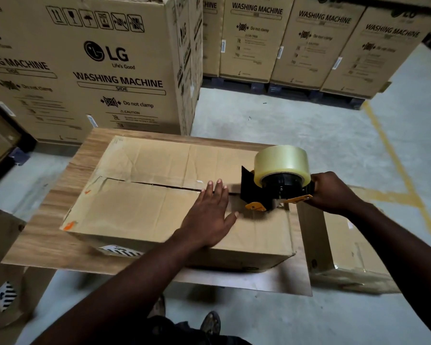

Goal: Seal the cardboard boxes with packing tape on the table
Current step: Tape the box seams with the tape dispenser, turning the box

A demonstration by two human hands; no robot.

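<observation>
A flat cardboard box (139, 202) lies on the wooden table (42, 235), its two top flaps meeting in a dark seam that runs left to right. My left hand (209, 215) presses flat on the near flap, fingers straight and reaching the seam. My right hand (334, 192) grips the handle of a black and yellow tape dispenser (266, 192). It carries a clear tape roll (283, 161) and stands on the seam near the box's right end.
Tall washing-machine cartons (97, 70) stand behind the table and along the back wall. A taped box (346, 257) sits on the floor to the right, another carton (3, 270) at the left. A yellow line (396, 165) crosses the grey floor.
</observation>
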